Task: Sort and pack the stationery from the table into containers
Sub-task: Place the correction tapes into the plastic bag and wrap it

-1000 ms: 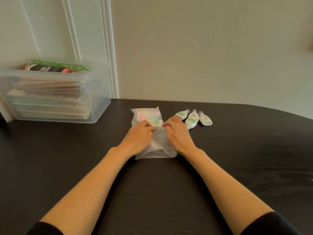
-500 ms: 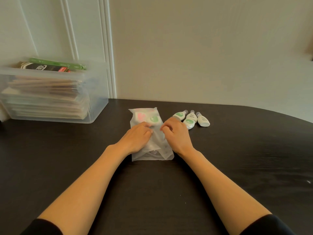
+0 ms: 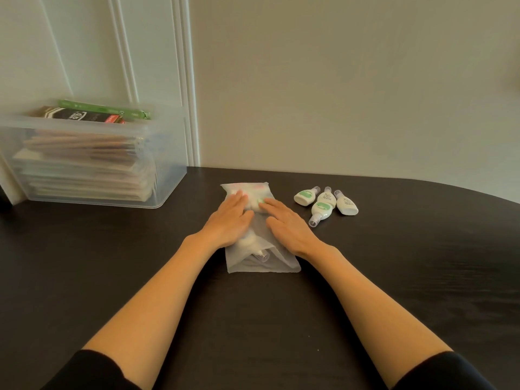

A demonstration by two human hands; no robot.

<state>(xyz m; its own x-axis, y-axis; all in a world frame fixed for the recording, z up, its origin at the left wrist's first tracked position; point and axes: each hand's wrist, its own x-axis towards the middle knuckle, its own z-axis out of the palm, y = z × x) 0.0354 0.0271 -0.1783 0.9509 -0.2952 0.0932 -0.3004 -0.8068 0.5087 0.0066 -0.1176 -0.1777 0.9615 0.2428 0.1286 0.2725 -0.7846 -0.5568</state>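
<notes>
A frosted plastic bag (image 3: 261, 260) lies flat on the dark table (image 3: 394, 277), holding several white correction-tape dispensers with green and pink labels. My left hand (image 3: 228, 220) rests flat on the bag's left half, fingers stretched out. My right hand (image 3: 287, 226) lies flat on its right half, fingertips on a green-labelled dispenser inside. Neither hand grips anything. Several loose white dispensers (image 3: 326, 204) with green labels lie on the table just right of the bag.
A clear plastic storage box (image 3: 168, 170) stands at the back left, stacked with paper packs and topped by green and black boxes (image 3: 84, 116). The wall runs close behind the table's far edge. The table's rim curves away at the right.
Both hands had pinched fingers at the middle of the bag; now they lie open and flat on it, pressed forward toward its far end. The bag looks flatter.
</notes>
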